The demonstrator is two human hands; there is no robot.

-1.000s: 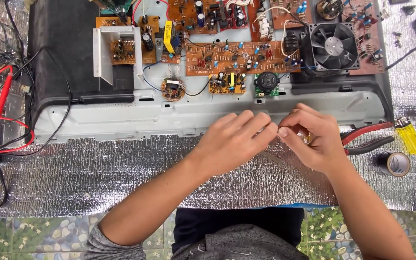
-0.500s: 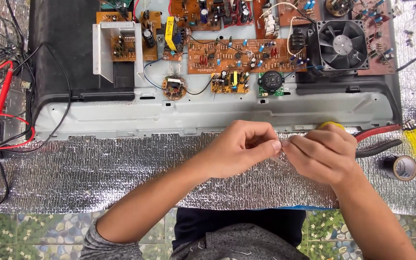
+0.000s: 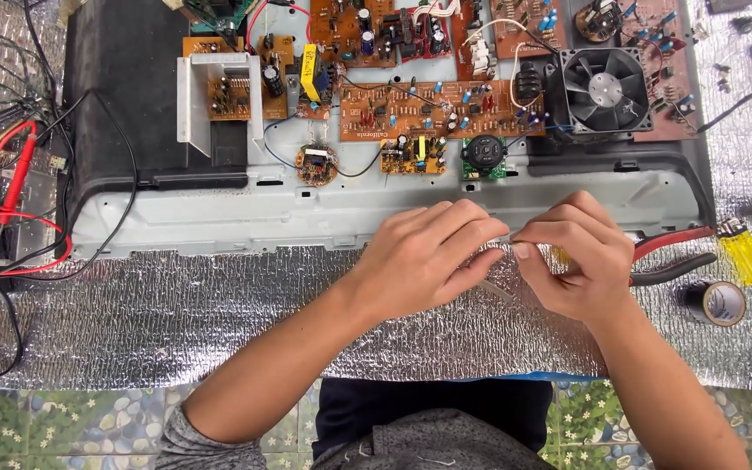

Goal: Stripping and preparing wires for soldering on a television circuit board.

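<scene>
Two bare hands are being held together over a silver quilted foil mat (image 3: 219,322), just in front of the pale metal chassis (image 3: 306,213) of an opened electronic device. The left hand (image 3: 424,257) is being curled, its fingertips pinched narrowly toward those of the right hand (image 3: 572,261), which is likewise being closed in a fine pinch. A thin pale wire or lead (image 3: 496,287) is being held between the two pinches, at the mat's far edge, and is being kept close to the body, probably so that the small part can be steadied and seen from above.

The orange circuit boards (image 3: 428,109) and the black cooling fan (image 3: 600,91) are being left exposed on the chassis. Tools are being kept to the right, near the working hand: red-handled pliers (image 3: 668,257) just beside the right hand, a yellow lighter (image 3: 744,254) and a roll of black tape (image 3: 715,302) beyond them. Red probe leads (image 3: 15,187) are being left at the far left, well apart from the hands.

What is gripped at the fingertips is largely being covered by the fingers, so its ends and exact kind cannot be told. A small yellow object (image 3: 559,255) is being hidden almost wholly behind the right hand. The meter at the left edge and the dark tools at the right edge are being cut off by the frame.
</scene>
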